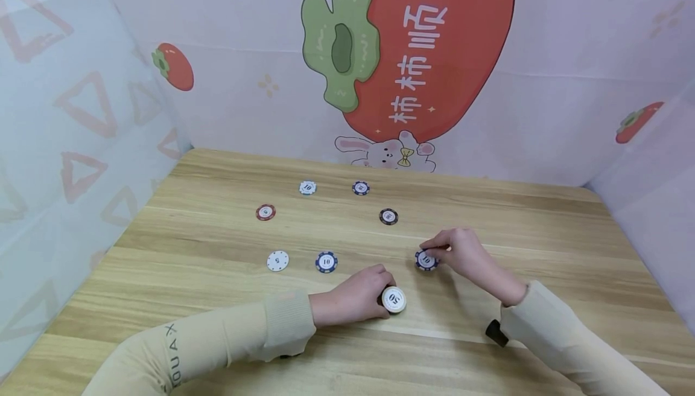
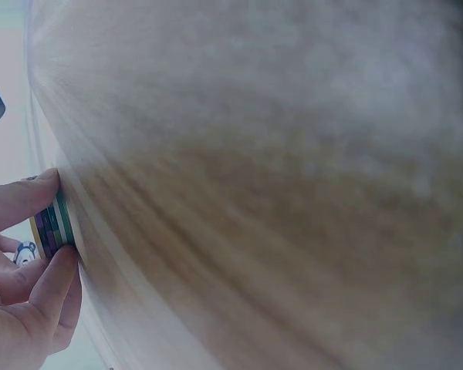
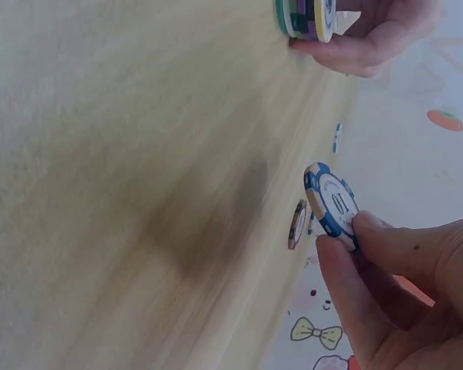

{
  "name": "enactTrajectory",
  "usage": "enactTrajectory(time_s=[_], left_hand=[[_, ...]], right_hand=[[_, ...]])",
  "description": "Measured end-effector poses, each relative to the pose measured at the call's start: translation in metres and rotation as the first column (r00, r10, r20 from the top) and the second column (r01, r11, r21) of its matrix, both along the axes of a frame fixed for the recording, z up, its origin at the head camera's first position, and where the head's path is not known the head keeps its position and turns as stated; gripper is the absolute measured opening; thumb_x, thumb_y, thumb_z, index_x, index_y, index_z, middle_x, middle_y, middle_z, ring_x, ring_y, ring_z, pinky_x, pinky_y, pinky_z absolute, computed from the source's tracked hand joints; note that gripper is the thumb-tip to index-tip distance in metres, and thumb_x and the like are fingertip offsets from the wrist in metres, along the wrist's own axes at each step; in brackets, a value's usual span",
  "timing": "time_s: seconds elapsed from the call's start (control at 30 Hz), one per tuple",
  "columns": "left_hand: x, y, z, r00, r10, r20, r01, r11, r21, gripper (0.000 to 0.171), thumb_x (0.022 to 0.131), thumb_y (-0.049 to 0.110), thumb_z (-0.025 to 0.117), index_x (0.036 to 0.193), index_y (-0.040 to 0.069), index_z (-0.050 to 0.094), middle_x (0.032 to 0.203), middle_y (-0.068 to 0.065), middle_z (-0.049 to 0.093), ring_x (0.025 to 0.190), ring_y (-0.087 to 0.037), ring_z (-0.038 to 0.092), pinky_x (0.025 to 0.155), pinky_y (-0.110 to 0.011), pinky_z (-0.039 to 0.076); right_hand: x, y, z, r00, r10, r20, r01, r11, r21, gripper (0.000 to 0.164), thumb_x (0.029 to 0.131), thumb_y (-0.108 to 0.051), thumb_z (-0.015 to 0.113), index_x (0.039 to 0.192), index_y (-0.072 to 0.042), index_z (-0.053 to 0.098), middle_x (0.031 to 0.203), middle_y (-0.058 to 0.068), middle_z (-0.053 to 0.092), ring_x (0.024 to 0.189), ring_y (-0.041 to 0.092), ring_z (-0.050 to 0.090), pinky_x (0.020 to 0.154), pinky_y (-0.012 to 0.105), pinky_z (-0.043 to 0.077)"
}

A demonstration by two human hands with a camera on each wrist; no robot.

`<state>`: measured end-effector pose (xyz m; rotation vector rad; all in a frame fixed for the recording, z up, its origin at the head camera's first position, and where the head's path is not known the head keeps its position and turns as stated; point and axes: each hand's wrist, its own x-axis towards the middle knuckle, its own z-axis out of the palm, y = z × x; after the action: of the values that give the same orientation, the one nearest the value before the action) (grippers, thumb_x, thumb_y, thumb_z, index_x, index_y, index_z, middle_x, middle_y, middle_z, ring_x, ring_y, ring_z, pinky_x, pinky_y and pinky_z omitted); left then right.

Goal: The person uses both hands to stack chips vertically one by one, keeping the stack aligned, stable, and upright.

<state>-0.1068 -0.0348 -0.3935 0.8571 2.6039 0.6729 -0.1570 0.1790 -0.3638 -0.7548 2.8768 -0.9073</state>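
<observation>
My left hand point(image 1: 355, 294) grips a short stack of poker chips point(image 1: 393, 299) by its sides, low over the table; a pale chip marked 50 lies on top. Green, white, purple and yellow edges show in the stack point(image 3: 305, 19) in the right wrist view. To the right, my right hand point(image 1: 469, 263) pinches a single blue-and-white poker chip point(image 1: 425, 261) marked 10 between thumb and fingers. That chip point(image 3: 330, 202) is tilted and held above the wood in the right wrist view. Nearest to the left hand lies another blue chip point(image 1: 326, 262) marked 10.
Other chips lie flat and apart on the wooden table point(image 1: 206, 299): a white chip point(image 1: 277, 261), a red chip point(image 1: 265, 212), a light blue-and-white chip point(image 1: 307, 188), a dark blue chip point(image 1: 361, 188) and a black chip point(image 1: 388, 216). A printed cloth point(image 1: 244, 106) hangs behind the table.
</observation>
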Motion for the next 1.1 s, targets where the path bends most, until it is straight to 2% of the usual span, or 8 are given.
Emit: enactTrajectory(time_s=[0.1, 0.2, 0.37, 0.47, 0.67, 0.83, 1.1], left_hand=[[0.000, 0.000, 0.000, 1.000, 0.008, 0.006, -0.008, 1.000, -0.001, 0.034, 0.071, 0.015, 0.078, 0.100, 0.008, 0.061, 0.091, 0.005, 0.051, 0.082, -0.004, 0.049, 0.078, -0.017, 0.043], [0.000, 0.000, 0.001, 1.000, 0.011, 0.010, -0.011, 1.000, -0.002, 0.033, 0.071, 0.015, 0.078, 0.099, 0.008, 0.061, 0.091, 0.006, 0.051, 0.082, -0.004, 0.049, 0.077, -0.017, 0.043], [0.000, 0.000, 0.000, 1.000, 0.007, 0.006, -0.007, 1.000, 0.004, 0.034, 0.071, 0.015, 0.078, 0.099, 0.009, 0.061, 0.091, 0.006, 0.051, 0.082, -0.004, 0.049, 0.077, -0.017, 0.043], [0.000, 0.000, -0.001, 1.000, 0.000, -0.006, 0.000, 1.000, 0.003, 0.035, 0.070, 0.016, 0.079, 0.099, 0.009, 0.061, 0.090, 0.006, 0.051, 0.081, -0.004, 0.048, 0.077, -0.017, 0.042], [0.000, 0.000, -0.001, 1.000, -0.007, -0.010, 0.007, 1.000, 0.002, 0.035, 0.070, 0.017, 0.079, 0.100, 0.009, 0.061, 0.090, 0.006, 0.051, 0.082, -0.004, 0.049, 0.077, -0.017, 0.042], [0.000, -0.001, -0.001, 1.000, -0.011, -0.015, 0.011, 1.000, 0.003, 0.035, 0.070, 0.016, 0.079, 0.099, 0.009, 0.061, 0.090, 0.006, 0.051, 0.082, -0.003, 0.048, 0.077, -0.017, 0.042], [0.000, -0.001, 0.000, 1.000, -0.010, -0.011, 0.010, 1.000, 0.007, 0.035, 0.070, 0.015, 0.078, 0.100, 0.008, 0.061, 0.091, 0.006, 0.051, 0.081, -0.003, 0.047, 0.076, -0.016, 0.042]], right_hand=[[0.001, -0.002, 0.000, 0.998, -0.019, 0.057, 0.020, 1.000, -0.013, 0.012, 0.078, -0.001, 0.069, 0.088, -0.002, 0.073, 0.085, 0.010, 0.069, 0.071, 0.014, 0.061, 0.055, 0.021, 0.047], [0.003, -0.003, 0.001, 0.986, -0.034, 0.163, 0.044, 0.997, -0.057, 0.012, 0.079, -0.001, 0.068, 0.091, 0.001, 0.072, 0.087, 0.013, 0.068, 0.069, 0.013, 0.062, 0.055, 0.023, 0.050], [0.005, -0.003, 0.001, 0.932, -0.046, 0.360, 0.106, 0.983, -0.148, 0.016, 0.082, 0.000, 0.065, 0.096, 0.006, 0.069, 0.088, 0.016, 0.068, 0.066, 0.015, 0.064, 0.059, 0.029, 0.054], [0.005, -0.003, 0.000, 0.905, -0.029, 0.425, 0.122, 0.974, -0.192, 0.017, 0.082, 0.000, 0.064, 0.098, 0.008, 0.068, 0.088, 0.017, 0.068, 0.067, 0.016, 0.064, 0.060, 0.031, 0.054], [0.009, -0.005, -0.001, 0.861, 0.046, 0.507, 0.110, 0.956, -0.274, 0.021, 0.083, 0.001, 0.064, 0.100, 0.012, 0.065, 0.088, 0.018, 0.067, 0.068, 0.016, 0.063, 0.061, 0.033, 0.054], [0.014, -0.009, -0.005, 0.822, 0.068, 0.565, 0.125, 0.947, -0.297, 0.022, 0.083, 0.000, 0.064, 0.101, 0.013, 0.063, 0.087, 0.015, 0.066, 0.067, 0.013, 0.062, 0.061, 0.032, 0.054], [0.020, -0.013, -0.016, 0.792, 0.094, 0.603, 0.139, 0.934, -0.328, 0.022, 0.083, 0.001, 0.063, 0.101, 0.014, 0.062, 0.086, 0.015, 0.066, 0.069, 0.013, 0.062, 0.061, 0.030, 0.054]])
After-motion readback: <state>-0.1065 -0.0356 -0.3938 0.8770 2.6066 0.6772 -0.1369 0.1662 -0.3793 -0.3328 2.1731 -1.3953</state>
